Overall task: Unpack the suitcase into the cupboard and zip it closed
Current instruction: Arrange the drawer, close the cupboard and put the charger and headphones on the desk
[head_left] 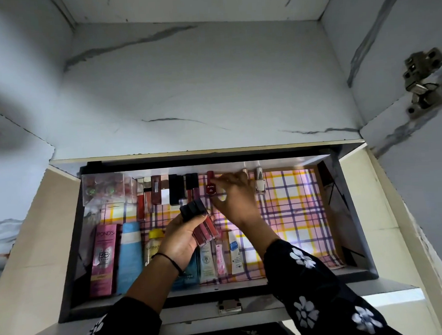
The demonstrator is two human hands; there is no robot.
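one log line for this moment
stage: filling drawer | left hand: holds lip gloss tubes | right hand: pinches red bottle, back row | drawer: open

Plaid drawer liner (291, 202), metal hinge (423, 82), latch (229, 307)

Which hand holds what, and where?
Left hand grips black-capped red lip-gloss tubes round their middles. Right hand touches the dark-red nail-polish bottle at its side; grip unclear.
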